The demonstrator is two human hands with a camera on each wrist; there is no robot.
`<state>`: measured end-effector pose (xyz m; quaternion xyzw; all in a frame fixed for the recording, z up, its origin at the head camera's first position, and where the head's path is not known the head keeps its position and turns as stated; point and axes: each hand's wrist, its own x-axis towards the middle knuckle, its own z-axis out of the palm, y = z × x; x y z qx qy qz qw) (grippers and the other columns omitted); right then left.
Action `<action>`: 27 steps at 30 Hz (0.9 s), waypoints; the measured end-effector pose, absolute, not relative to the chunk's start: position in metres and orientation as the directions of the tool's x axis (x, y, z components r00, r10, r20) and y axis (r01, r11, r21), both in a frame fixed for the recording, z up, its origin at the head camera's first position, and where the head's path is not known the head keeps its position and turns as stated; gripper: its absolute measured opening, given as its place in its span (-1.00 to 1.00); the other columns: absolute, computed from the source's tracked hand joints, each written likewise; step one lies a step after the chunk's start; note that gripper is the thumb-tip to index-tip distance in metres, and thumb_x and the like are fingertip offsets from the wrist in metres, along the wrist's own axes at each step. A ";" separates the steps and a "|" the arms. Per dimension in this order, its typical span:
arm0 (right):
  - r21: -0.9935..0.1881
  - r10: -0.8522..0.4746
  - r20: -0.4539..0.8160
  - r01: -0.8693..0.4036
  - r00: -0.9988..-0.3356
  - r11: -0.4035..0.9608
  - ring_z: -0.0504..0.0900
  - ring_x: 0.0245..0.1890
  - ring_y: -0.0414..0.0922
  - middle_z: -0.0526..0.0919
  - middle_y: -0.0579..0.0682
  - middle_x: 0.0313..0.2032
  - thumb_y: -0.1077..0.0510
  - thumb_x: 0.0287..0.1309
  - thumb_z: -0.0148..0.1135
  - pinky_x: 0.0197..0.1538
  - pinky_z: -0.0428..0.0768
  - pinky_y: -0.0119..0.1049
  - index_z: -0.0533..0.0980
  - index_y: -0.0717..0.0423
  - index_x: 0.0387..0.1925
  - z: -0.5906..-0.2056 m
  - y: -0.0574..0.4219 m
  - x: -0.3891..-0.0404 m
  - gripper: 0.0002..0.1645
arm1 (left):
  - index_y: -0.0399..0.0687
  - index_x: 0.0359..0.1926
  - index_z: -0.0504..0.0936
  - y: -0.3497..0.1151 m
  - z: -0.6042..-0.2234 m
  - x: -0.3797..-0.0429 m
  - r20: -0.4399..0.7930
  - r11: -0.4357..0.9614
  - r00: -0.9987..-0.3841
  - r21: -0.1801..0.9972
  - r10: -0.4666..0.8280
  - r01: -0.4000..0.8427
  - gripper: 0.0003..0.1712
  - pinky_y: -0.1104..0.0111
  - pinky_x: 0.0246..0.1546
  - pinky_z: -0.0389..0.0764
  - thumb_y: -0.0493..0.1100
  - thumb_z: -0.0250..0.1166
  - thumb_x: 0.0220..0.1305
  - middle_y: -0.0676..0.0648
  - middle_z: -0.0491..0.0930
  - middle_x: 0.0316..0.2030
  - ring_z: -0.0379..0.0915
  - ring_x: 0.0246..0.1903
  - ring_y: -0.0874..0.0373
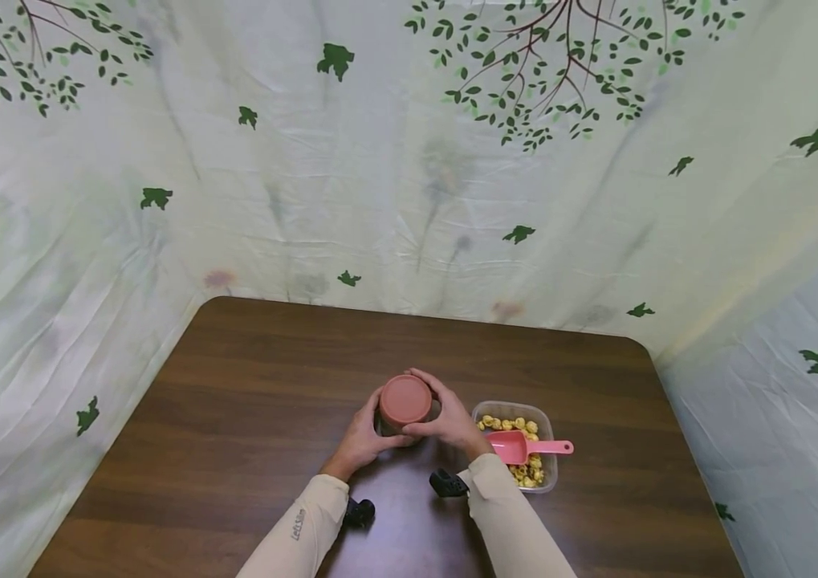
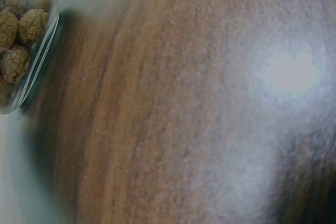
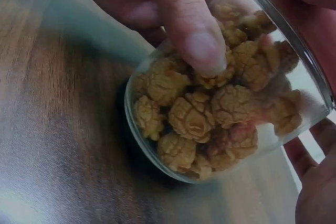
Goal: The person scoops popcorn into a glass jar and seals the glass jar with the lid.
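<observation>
A clear glass jar (image 3: pixel 194 116) of caramel popcorn is held between both hands above the middle of the table. Its dusty-red round lid (image 1: pixel 405 399) sits on top. My left hand (image 1: pixel 368 433) grips the jar from the left, its thumb lying across the glass in the right wrist view. From the other side my right hand (image 1: pixel 456 419) curls its fingers and thumb round the lid. Part of the jar's popcorn (image 2: pixel 18 35) shows at the left edge of the left wrist view, where neither hand is clearly seen.
Right of the hands stands a clear plastic container (image 1: pixel 551 475) of popcorn, with a pink scoop (image 1: pixel 513 446) lying across it, handle to the right. The brown wooden table (image 1: pixel 235 417) meets a leaf-patterned cloth (image 1: pixel 380 201) at the back. Black devices (image 1: pixel 448 483) hang by both wrists.
</observation>
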<state>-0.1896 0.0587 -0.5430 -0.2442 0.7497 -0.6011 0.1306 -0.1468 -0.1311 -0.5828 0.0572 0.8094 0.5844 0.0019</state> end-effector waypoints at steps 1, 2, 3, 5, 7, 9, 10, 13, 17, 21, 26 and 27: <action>-0.966 -0.525 0.098 -0.208 -0.846 0.155 0.33 0.28 0.05 0.37 0.08 0.32 0.30 -0.21 0.56 0.34 0.15 0.16 0.18 0.16 0.42 -0.543 0.059 -0.190 0.13 | -0.13 0.39 0.22 -0.130 -0.578 -0.145 0.073 0.316 -0.992 0.943 0.098 0.101 0.08 -0.07 0.30 0.19 -0.21 0.61 -0.16 -0.21 0.39 0.26 0.26 0.27 -0.10; -0.966 -0.522 0.099 -0.208 -0.847 0.156 0.33 0.28 0.07 0.37 0.10 0.32 0.31 -0.21 0.56 0.33 0.15 0.17 0.17 0.18 0.42 -0.544 0.059 -0.190 0.13 | -0.17 0.38 0.22 -0.129 -0.573 -0.143 0.080 0.317 -0.992 0.942 0.100 0.109 0.08 -0.09 0.28 0.20 -0.23 0.61 -0.16 -0.23 0.39 0.25 0.27 0.26 -0.12; -0.965 -0.514 0.100 -0.208 -0.852 0.158 0.33 0.27 0.08 0.38 0.11 0.31 0.31 -0.21 0.56 0.33 0.15 0.18 0.18 0.18 0.42 -0.543 0.058 -0.189 0.13 | -0.20 0.37 0.23 -0.129 -0.568 -0.142 0.088 0.313 -0.991 0.943 0.102 0.116 0.06 -0.11 0.27 0.21 -0.25 0.60 -0.16 -0.25 0.40 0.24 0.28 0.25 -0.15; -0.964 -0.493 0.092 -0.202 -0.865 0.174 0.35 0.26 0.07 0.41 0.10 0.29 0.27 -0.20 0.57 0.32 0.16 0.20 0.20 0.14 0.41 -0.543 0.058 -0.187 0.11 | -0.27 0.35 0.24 -0.128 -0.558 -0.138 0.101 0.298 -0.989 0.946 0.106 0.129 0.04 -0.13 0.26 0.20 -0.28 0.60 -0.16 -0.29 0.41 0.22 0.28 0.23 -0.19; -0.963 -0.467 0.080 -0.190 -0.880 0.193 0.36 0.24 0.05 0.44 0.07 0.26 0.21 -0.19 0.59 0.30 0.17 0.23 0.22 0.08 0.41 -0.543 0.057 -0.184 0.10 | -0.31 0.34 0.24 -0.127 -0.549 -0.136 0.105 0.297 -0.988 0.945 0.113 0.135 0.03 -0.12 0.25 0.22 -0.29 0.59 -0.16 -0.31 0.41 0.21 0.29 0.22 -0.21; -0.965 -0.437 0.069 -0.171 -0.897 0.198 0.38 0.21 0.05 0.46 0.04 0.23 0.17 -0.19 0.59 0.28 0.19 0.25 0.25 0.02 0.40 -0.543 0.056 -0.180 0.08 | -0.30 0.34 0.24 -0.127 -0.546 -0.135 0.091 0.295 -0.989 0.948 0.113 0.121 0.02 -0.10 0.28 0.20 -0.30 0.58 -0.14 -0.31 0.41 0.22 0.28 0.24 -0.20; -0.966 -0.422 0.066 -0.164 -0.904 0.201 0.38 0.20 0.05 0.47 0.04 0.22 0.15 -0.19 0.59 0.26 0.20 0.27 0.25 0.01 0.39 -0.543 0.055 -0.178 0.08 | -0.30 0.35 0.24 -0.127 -0.545 -0.134 0.086 0.297 -0.990 0.948 0.113 0.116 0.02 -0.09 0.29 0.19 -0.30 0.57 -0.13 -0.31 0.40 0.23 0.27 0.24 -0.20; -0.967 -0.377 0.073 -0.158 -0.923 0.201 0.40 0.15 0.05 0.49 0.04 0.18 0.11 -0.21 0.61 0.20 0.25 0.28 0.26 0.02 0.39 -0.545 0.053 -0.173 0.09 | -0.32 0.33 0.25 -0.128 -0.545 -0.133 0.090 0.306 -0.990 0.944 0.107 0.119 0.00 -0.09 0.28 0.21 -0.32 0.57 -0.14 -0.32 0.42 0.21 0.28 0.23 -0.22; -0.965 -0.310 0.087 -0.158 -0.947 0.212 0.41 0.15 0.03 0.50 0.01 0.17 0.06 -0.25 0.63 0.21 0.27 0.24 0.29 -0.02 0.36 -0.546 0.049 -0.168 0.08 | -0.35 0.32 0.26 -0.128 -0.546 -0.133 0.106 0.298 -0.990 0.946 0.097 0.131 0.00 -0.09 0.27 0.21 -0.34 0.58 -0.17 -0.34 0.43 0.19 0.30 0.21 -0.23; -0.958 -0.250 0.096 -0.157 -0.964 0.240 0.41 0.18 0.00 0.50 -0.02 0.20 0.04 -0.28 0.64 0.26 0.27 0.18 0.31 -0.03 0.35 -0.545 0.045 -0.162 0.09 | -0.37 0.32 0.26 -0.128 -0.546 -0.133 0.113 0.295 -0.989 0.946 0.098 0.138 0.01 -0.08 0.28 0.21 -0.35 0.58 -0.18 -0.34 0.43 0.19 0.30 0.22 -0.22; -0.947 -0.186 0.128 -0.175 -0.974 0.268 0.43 0.19 0.03 0.51 0.04 0.19 0.04 -0.29 0.64 0.27 0.27 0.14 0.33 0.01 0.33 -0.547 0.040 -0.157 0.07 | -0.38 0.32 0.25 -0.127 -0.545 -0.132 0.110 0.295 -0.989 0.946 0.098 0.134 0.01 -0.07 0.29 0.20 -0.36 0.57 -0.17 -0.36 0.41 0.20 0.28 0.23 -0.22; -0.945 -0.176 0.136 -0.181 -0.975 0.274 0.43 0.20 0.04 0.51 0.06 0.19 0.04 -0.28 0.64 0.28 0.27 0.13 0.33 0.02 0.33 -0.547 0.039 -0.157 0.07 | -0.38 0.33 0.25 -0.127 -0.545 -0.132 0.108 0.294 -0.989 0.947 0.099 0.132 0.01 -0.07 0.29 0.20 -0.36 0.57 -0.17 -0.36 0.41 0.20 0.28 0.24 -0.22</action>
